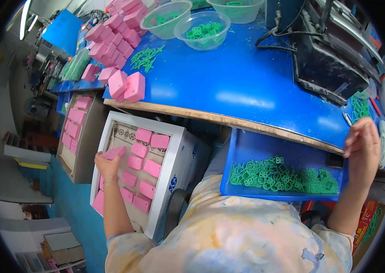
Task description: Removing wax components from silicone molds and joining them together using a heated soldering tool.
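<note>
My left hand grips a pink block over a white-rimmed box at the left. Several more pink blocks lie in rows on the pale, printed bottom of that box. At the right, my right hand is raised near the table's edge, fingers up and loosely bent, with nothing visible in it. Close below it a blue tray rests before my lap. Small green openwork pieces are heaped in this tray, and a dark flat object lies at its right end.
The blue table bears stacked pink blocks, loose green pieces and clear bowls of green pieces. A dark machine with cables stands at the right. Another box of pink blocks sits at the left.
</note>
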### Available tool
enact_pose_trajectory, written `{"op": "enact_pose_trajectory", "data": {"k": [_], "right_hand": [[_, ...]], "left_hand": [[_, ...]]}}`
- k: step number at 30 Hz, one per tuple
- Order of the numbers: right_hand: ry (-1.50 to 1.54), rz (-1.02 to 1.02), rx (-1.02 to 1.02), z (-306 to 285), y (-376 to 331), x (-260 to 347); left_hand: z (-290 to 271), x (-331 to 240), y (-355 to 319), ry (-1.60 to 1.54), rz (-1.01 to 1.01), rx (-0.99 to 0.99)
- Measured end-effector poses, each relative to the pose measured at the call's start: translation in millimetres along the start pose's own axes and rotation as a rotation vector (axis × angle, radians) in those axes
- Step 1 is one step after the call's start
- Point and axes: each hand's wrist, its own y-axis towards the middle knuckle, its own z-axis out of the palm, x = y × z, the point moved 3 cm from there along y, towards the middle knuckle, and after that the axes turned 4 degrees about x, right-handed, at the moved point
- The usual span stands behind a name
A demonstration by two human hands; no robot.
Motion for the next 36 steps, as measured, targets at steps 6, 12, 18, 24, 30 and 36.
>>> {"op": "enact_pose_trajectory", "data": {"k": [6,12,18,24,30,36], "right_hand": [[0.261,0.409,0.387,83,-19,-28],[0.166,0.114,0.671,139,-22,-21],[0.316,0.11,0.444,109,-18,-17],[0.262,-0.082,0.257,87,-16,-18],[0.197,-0.037,0.219,86,-12,-30],[0.26,0.013,0.147,80,-7,-39]], "left_hand": [[-72,-151,-84,-0.448,0.737,-0.227],[-85,-307,-177,-0.662,1.495,0.091],[-73,-360,-229,-0.859,1.394,0.37],[-44,-378,-250,-1.237,0.846,1.35],[-38,-380,-246,-1.263,0.804,1.366],[-27,-386,-242,-1.332,0.696,1.272]]}}
